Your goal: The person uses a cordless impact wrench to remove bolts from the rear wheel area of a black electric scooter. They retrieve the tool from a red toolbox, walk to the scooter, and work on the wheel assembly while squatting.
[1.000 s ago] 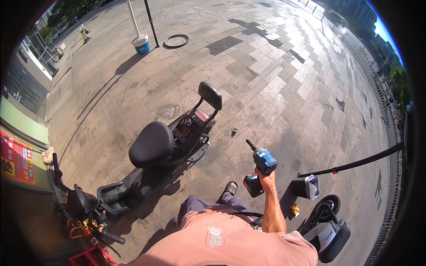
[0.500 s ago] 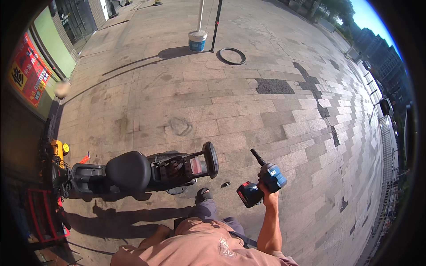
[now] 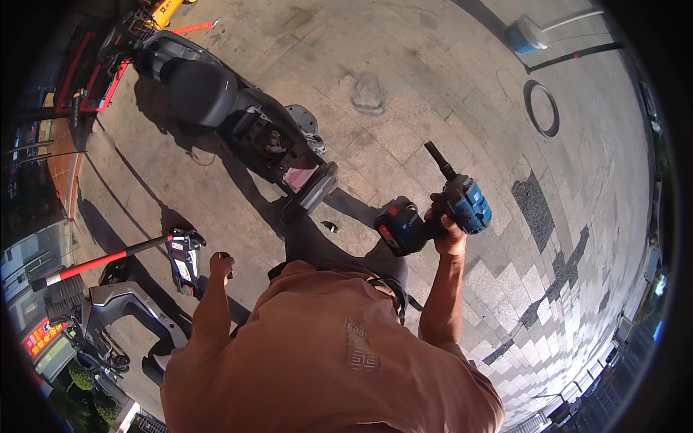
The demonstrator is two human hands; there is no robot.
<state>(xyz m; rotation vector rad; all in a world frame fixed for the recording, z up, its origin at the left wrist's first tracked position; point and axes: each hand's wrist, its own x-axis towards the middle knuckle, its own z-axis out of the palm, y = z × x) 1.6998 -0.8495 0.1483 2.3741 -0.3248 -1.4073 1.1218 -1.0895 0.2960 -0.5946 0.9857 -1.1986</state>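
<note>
R hand (image 3: 450, 234) holds blue-black cordless impact wrench (image 3: 469, 205), apart from black plastic scooter (image 3: 203, 92). Rear bay (image 3: 275, 142) uncovered, prob. part-done; can't tell grip of L hand (image 3: 220, 265).

2 bare forearms (image 3: 442, 299) reach out well apart, right hand (image 3: 450, 237) curled in a grip, left hand (image 3: 221, 265) unclear in pose.

From the wearer's head, a wide fisheye looks steeply down, close over the shirt (image 3: 317, 346) and out across paving (image 3: 426, 94), its dark rim perhaps hiding edges
</note>
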